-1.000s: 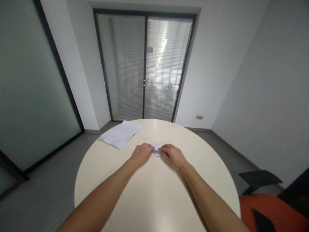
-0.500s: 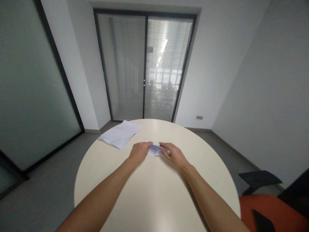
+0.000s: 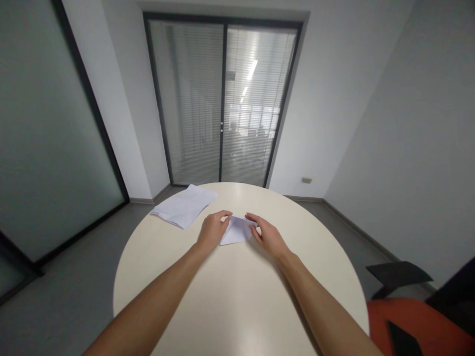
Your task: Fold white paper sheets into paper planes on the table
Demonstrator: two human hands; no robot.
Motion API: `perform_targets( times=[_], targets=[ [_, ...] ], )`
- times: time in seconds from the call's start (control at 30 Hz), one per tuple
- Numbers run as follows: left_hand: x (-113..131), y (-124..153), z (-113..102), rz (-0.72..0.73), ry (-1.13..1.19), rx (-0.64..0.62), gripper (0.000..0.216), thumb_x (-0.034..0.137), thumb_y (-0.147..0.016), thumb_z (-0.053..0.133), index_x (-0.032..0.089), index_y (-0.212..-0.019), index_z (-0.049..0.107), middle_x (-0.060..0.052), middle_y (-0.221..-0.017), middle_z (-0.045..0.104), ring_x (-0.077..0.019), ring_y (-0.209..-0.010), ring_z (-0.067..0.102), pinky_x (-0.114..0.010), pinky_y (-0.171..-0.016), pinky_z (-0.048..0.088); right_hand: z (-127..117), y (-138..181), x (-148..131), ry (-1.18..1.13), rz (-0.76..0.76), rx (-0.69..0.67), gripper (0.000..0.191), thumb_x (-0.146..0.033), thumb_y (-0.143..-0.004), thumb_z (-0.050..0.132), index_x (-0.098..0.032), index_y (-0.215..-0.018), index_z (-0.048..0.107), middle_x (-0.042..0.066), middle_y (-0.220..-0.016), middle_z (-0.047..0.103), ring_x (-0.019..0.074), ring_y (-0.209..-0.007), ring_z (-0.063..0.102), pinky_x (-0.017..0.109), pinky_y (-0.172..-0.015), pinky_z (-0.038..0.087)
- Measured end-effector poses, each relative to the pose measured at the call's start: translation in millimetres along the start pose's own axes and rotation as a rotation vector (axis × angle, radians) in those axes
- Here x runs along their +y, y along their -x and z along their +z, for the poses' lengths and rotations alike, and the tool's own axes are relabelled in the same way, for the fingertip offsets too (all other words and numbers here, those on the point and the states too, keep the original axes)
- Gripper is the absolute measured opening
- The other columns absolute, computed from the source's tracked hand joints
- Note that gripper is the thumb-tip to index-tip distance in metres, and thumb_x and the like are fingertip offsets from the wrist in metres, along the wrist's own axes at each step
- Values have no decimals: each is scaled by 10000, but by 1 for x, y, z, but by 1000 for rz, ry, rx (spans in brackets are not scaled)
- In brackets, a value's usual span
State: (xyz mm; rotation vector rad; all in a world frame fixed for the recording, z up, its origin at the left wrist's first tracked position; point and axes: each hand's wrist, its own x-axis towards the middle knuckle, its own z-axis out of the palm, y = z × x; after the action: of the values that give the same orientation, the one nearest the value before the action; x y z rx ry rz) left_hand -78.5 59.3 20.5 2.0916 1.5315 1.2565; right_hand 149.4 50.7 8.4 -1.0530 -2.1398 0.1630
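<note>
Between my two hands is a small folded sheet of white paper (image 3: 236, 231), tilted so that a broad face shows toward me. My left hand (image 3: 214, 228) pinches its upper left corner between thumb and fingertips. On the other side, my right hand (image 3: 267, 234) grips the right edge, with the thumb in front and the fingers behind. The paper's lower edge appears to be at or just above the tabletop; I cannot tell which. Part of its right side is hidden by my right fingers.
White sheets of paper (image 3: 185, 205) lie at the far left of the round cream table (image 3: 230, 296). An orange chair (image 3: 419, 321) with black armrests stands at the lower right. Beyond the table is a glazed door (image 3: 222, 104) with blinds.
The folded paper has turned so that more of its face shows, its lower edge nearer me. My left hand has shifted slightly up and left; my right hand has barely moved.
</note>
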Motion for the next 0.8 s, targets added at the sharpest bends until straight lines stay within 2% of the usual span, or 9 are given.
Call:
perform_targets(
  times=[0.2, 0.43, 0.63, 0.8],
  targets=[
    [-3, -3, 2, -66, 98, 21, 188, 229, -875, 613, 221, -1020, 732, -23, -1020, 767, -168, -692, 694, -287, -743, 541, 0, 0, 1, 8, -15, 3, 410, -325, -1001, 450, -280, -1407, 482, 63, -1344, 640, 215, -1172, 637, 409, -1016, 516],
    [-12, -7, 8, -122, 249, 43, 200, 218, -854, 609, 194, -1025, 711, -50, -1088, 750, -145, -645, 671, -287, -712, 552, -3, 0, -3, 103, 18, -23, 395, -354, -1008, 450, -283, -1382, 554, 61, -1303, 672, 217, -1060, 691, 395, -965, 546],
    [-16, -9, 14, -152, 371, 17, 132, 228, -875, 565, 178, -921, 678, -83, -1217, 709, -137, -679, 687, -271, -633, 559, -4, 0, -3, 103, 5, -43, 385, -366, -1018, 428, -288, -1361, 585, 51, -1293, 679, 220, -1054, 694, 388, -962, 541],
    [-9, -9, 12, -227, 465, -9, 125, 231, -880, 561, 163, -902, 663, -92, -1188, 716, -147, -735, 703, -241, -580, 562, -4, 0, -3, 88, 11, -67, 384, -364, -1012, 437, -280, -1346, 606, 57, -1278, 687, 231, -1087, 678, 395, -973, 529]
  ],
)
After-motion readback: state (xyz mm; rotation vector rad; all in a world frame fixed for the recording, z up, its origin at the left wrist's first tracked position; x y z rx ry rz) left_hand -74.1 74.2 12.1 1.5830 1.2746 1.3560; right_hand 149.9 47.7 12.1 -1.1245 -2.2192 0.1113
